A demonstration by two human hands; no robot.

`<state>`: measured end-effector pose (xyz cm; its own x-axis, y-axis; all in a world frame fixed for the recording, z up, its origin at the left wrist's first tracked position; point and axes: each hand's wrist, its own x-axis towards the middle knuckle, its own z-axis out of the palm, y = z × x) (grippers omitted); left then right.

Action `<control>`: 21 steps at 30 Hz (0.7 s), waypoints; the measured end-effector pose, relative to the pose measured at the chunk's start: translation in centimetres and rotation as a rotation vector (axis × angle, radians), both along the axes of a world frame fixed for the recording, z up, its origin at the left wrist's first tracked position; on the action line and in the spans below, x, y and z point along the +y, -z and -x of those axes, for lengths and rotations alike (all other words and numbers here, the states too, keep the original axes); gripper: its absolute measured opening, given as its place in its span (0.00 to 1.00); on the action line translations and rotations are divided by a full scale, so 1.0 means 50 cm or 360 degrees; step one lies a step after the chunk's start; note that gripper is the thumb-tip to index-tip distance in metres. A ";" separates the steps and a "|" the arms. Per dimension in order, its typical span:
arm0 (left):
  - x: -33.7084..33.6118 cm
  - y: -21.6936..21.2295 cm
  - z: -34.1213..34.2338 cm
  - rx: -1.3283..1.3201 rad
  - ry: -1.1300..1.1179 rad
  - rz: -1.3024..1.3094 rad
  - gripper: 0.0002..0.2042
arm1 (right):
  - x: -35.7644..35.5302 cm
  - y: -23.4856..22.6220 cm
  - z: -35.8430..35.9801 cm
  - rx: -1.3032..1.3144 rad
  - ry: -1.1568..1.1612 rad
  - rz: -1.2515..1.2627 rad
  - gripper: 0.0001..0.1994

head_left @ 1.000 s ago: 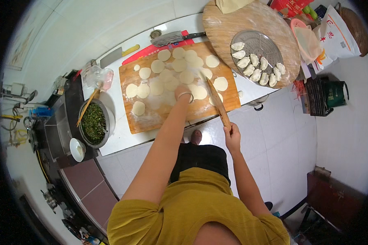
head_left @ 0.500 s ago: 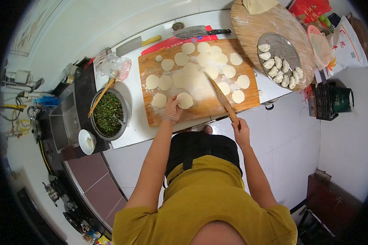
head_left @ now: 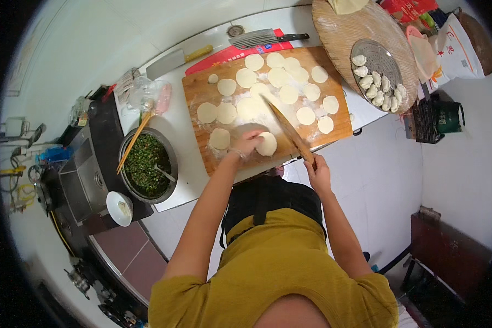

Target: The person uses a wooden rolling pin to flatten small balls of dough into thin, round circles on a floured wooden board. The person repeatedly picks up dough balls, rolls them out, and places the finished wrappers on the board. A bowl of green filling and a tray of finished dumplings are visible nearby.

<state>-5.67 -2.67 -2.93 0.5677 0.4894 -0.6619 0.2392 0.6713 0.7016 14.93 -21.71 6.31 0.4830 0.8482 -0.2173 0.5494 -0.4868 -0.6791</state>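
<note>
My left hand (head_left: 248, 143) pinches the left edge of a round dumpling wrapper (head_left: 267, 145) near the front edge of a floured wooden board (head_left: 197, 90); its fingers are slightly blurred. To its right, my right hand (head_left: 318, 174) is closed around the near end of a long, tapered wooden rolling pin (head_left: 292, 133). The pin slants across the board, and its far tip lies beside a stack of overlapping wrappers (head_left: 250, 109). More flat dough rounds (head_left: 227, 113) are spread over the board, with a small dough lump (head_left: 213, 78) at the upper left.
Left of the board stands a bowl of green filling (head_left: 146, 164) with chopsticks (head_left: 134, 142) and a spoon, near a white bowl (head_left: 119, 209). Behind lie a cleaver (head_left: 167, 64) and a black-handled knife (head_left: 254, 40). Shaped dumplings (head_left: 377, 79) sit on a metal plate (head_left: 374, 52) at right.
My left hand has moved to the right with the wrapper, closer to the rolling pin. My right hand still grips the pin. The whole view has shifted slightly.
</note>
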 end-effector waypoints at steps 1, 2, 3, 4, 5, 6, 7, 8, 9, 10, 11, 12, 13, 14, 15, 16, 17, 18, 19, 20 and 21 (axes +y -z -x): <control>0.004 0.011 -0.019 -0.0023 0.0188 -0.0271 0.16 | 0.000 -0.003 0.004 -0.0011 0.0009 0.0019 0.16; 0.013 0.024 -0.038 -0.0050 0.0373 -0.0542 0.16 | 0.000 -0.006 0.006 -0.0022 0.0015 0.0038 0.16; 0.021 0.036 -0.054 -0.0080 0.0558 -0.0812 0.16 | -0.004 -0.007 0.005 -0.0032 0.0026 0.0060 0.16; 0.033 0.023 -0.062 0.0035 0.0605 -0.0892 0.15 | -0.005 -0.006 0.003 -0.0077 0.0000 0.0034 0.16; 0.044 0.058 -0.065 0.0274 0.0578 -0.1214 0.15 | -0.007 -0.011 0.001 -0.0094 -0.0004 0.0066 0.16; 0.048 0.012 -0.070 0.0415 0.0447 -0.1352 0.16 | -0.009 -0.018 -0.005 -0.0120 0.0020 0.0098 0.16; 0.053 -0.051 -0.069 0.0562 0.0308 -0.1494 0.17 | -0.009 -0.022 -0.009 -0.0142 0.0039 0.0122 0.16; 0.046 -0.071 -0.053 0.0586 0.0148 -0.1723 0.19 | -0.007 -0.018 -0.017 -0.0306 -0.0114 0.0050 0.17; 0.031 -0.084 -0.030 0.0611 -0.0016 -0.1949 0.20 | -0.006 -0.009 -0.029 -0.0465 -0.0267 -0.0021 0.18; 0.010 -0.091 -0.005 0.0642 -0.0187 -0.2171 0.22 | 0.001 -0.004 -0.037 -0.0618 -0.0428 -0.0094 0.18; -0.019 -0.089 0.017 0.0698 -0.0027 -0.2243 0.24 | 0.014 0.001 -0.039 -0.0662 -0.0550 -0.0102 0.18; -0.052 -0.077 0.037 0.0748 0.0136 -0.2315 0.27 | 0.032 0.005 -0.036 -0.0710 -0.0667 -0.0112 0.19; -0.081 -0.069 0.055 0.0811 0.0305 -0.2380 0.30 | 0.054 0.011 -0.038 -0.0745 -0.0790 -0.0125 0.19; -0.109 -0.061 0.065 0.0856 0.0392 -0.2276 0.32 | 0.069 0.043 -0.047 -0.0732 -0.0916 -0.0091 0.19; -0.136 -0.049 0.071 0.0908 0.0468 -0.2175 0.33 | 0.092 0.057 -0.051 -0.0755 -0.1002 -0.0101 0.22; -0.148 -0.046 0.067 0.0946 0.0541 -0.2069 0.35 | 0.114 0.068 -0.053 -0.0785 -0.1085 -0.0103 0.24; -0.145 -0.040 0.060 0.1004 0.0516 -0.2050 0.36 | 0.139 0.078 -0.053 -0.0815 -0.1169 -0.0105 0.27; -0.128 -0.049 0.048 0.1068 0.0489 -0.2028 0.37 | 0.173 0.079 -0.050 -0.0855 -0.1133 -0.0148 0.29; -0.109 -0.056 0.037 0.1137 0.0464 -0.2004 0.38 | 0.210 0.072 -0.044 -0.0889 -0.1097 -0.0193 0.32; -0.076 -0.058 0.020 0.1210 0.0385 -0.2022 0.38 | 0.244 0.073 -0.044 -0.0922 -0.1061 -0.0237 0.35; -0.039 -0.055 0.002 0.1287 0.0301 -0.2035 0.38 | 0.274 0.091 -0.049 -0.0979 -0.0989 -0.0267 0.34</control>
<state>-5.76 -4.61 -0.16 0.3904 0.9205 -0.0183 0.8416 -0.3487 0.4125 17.39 -7.99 1.77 -0.0845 0.9933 0.0793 0.9721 0.0997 -0.2122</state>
